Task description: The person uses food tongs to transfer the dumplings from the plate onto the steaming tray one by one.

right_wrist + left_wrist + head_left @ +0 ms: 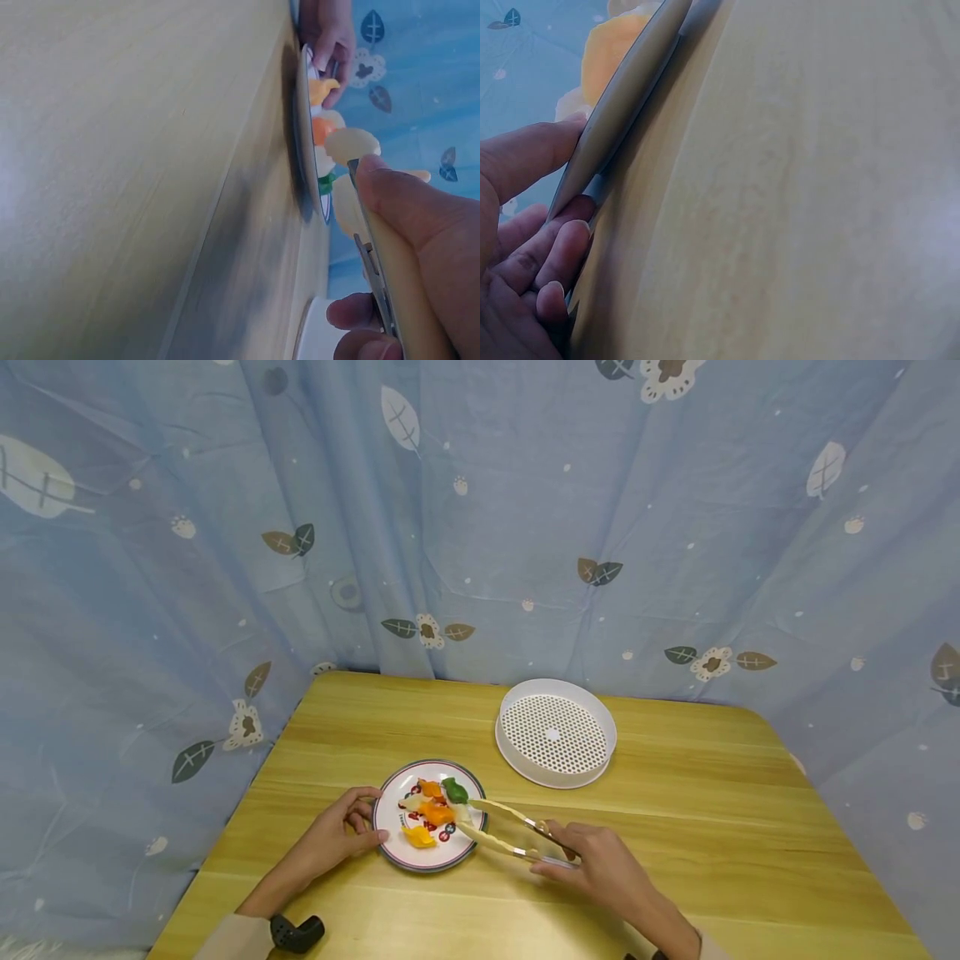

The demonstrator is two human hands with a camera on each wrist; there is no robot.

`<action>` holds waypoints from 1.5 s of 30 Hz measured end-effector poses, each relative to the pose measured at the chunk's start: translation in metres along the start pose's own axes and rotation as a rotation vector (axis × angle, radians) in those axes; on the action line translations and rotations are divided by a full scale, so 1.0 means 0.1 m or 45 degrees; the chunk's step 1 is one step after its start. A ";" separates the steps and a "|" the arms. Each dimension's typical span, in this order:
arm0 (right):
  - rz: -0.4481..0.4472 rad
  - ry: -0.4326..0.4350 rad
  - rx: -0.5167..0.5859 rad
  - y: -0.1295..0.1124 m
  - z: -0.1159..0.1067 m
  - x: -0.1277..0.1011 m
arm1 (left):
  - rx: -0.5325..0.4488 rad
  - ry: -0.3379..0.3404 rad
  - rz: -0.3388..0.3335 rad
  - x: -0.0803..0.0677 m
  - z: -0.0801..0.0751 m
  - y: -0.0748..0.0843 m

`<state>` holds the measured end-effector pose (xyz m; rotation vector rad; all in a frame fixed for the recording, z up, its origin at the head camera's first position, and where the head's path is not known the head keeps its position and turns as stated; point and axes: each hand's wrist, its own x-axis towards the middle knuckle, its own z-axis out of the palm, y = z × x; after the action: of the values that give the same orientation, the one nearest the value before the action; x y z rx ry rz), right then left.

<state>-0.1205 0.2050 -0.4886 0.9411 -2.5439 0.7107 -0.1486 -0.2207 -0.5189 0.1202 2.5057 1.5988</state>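
Observation:
My left hand (333, 837) holds the near-left rim of a round white plate (395, 853) with a dark-edged border; in the left wrist view the thumb lies over the rim and fingers curl beneath it. On the plate are several small dumpling-shaped pieces: orange (437, 813), green (454, 791), yellow (419, 837) and whitish. My right hand (611, 870) grips the metal handles of a pair of tongs (491, 841) with pale tips. These tips are spread apart and reach over the plate's right side, close to the green piece and a whitish one.
A white round steamer tray (512, 760) with a perforated bottom stands behind and right of the plate. All this sits on a wood-grain table (720, 827). A blue patterned curtain (495, 510) hangs along its back and sides.

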 end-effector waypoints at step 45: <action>0.017 -0.111 -0.024 -0.04 -0.04 0.14 | -0.026 0.005 -0.005 0.01 0.00 -0.03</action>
<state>-0.1276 0.1977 -0.4772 0.9699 -2.6295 0.6618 -0.1492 -0.2215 -0.5217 0.1093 2.4905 1.6239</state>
